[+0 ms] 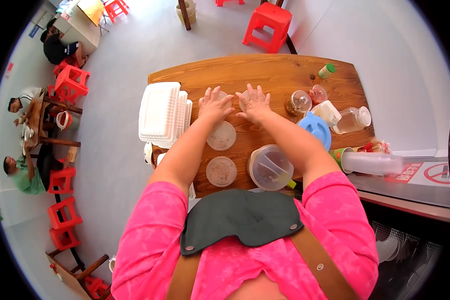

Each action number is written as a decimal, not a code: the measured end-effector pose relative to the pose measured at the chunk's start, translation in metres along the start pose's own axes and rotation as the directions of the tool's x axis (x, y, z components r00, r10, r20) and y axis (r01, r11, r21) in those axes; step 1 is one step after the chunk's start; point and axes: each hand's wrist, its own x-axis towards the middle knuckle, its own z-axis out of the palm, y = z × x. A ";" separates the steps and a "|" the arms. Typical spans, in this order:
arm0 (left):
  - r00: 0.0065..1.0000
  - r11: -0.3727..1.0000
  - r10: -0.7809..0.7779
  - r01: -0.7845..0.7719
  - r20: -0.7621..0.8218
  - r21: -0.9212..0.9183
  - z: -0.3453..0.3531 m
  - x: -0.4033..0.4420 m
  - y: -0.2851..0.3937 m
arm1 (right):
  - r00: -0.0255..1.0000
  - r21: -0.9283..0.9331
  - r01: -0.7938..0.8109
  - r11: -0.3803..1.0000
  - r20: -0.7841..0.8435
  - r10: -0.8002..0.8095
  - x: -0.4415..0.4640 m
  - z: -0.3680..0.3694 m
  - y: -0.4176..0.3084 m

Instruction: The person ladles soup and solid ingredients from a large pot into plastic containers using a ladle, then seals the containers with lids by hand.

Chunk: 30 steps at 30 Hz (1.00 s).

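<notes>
My left hand [215, 106] reaches to the far middle of the wooden table with its fingers spread over a round clear tub [222, 95], which it partly hides. Beside it, my right hand [255, 105] also has its fingers spread and touches the near side of a second round tub [243, 103], mostly covered by the hand. Closer to me, two more round clear tubs with lids stand in a line: one just below my left hand [221, 135] and one nearer my apron [221, 171]. Whatever they contain is blurred.
White lidded boxes [159, 111] are stacked at the left. On the right stand a large clear plastic container [271, 167], a blue-lidded jug [315, 129], glass jars [300, 102], a green-capped shaker [327, 70] and stacked plastic cups [372, 163]. Red stools [268, 27] and seated people are beyond the wooden table [205, 67].
</notes>
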 end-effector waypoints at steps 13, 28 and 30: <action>0.829 0.943 0.132 -0.274 -0.544 -0.188 -0.028 -0.049 0.048 | 0.473 0.548 0.397 0.736 -0.810 0.348 -0.186 -0.089 -0.020; -0.256 -0.105 0.965 -0.550 0.048 -0.828 0.076 -0.475 0.173 | 0.096 0.874 -0.452 0.181 -0.154 0.983 -0.687 0.249 -0.337; -0.356 0.131 0.885 -0.430 0.301 -0.893 0.107 -0.529 0.192 | -0.101 0.822 -0.561 0.094 -0.181 0.978 -0.738 0.289 -0.398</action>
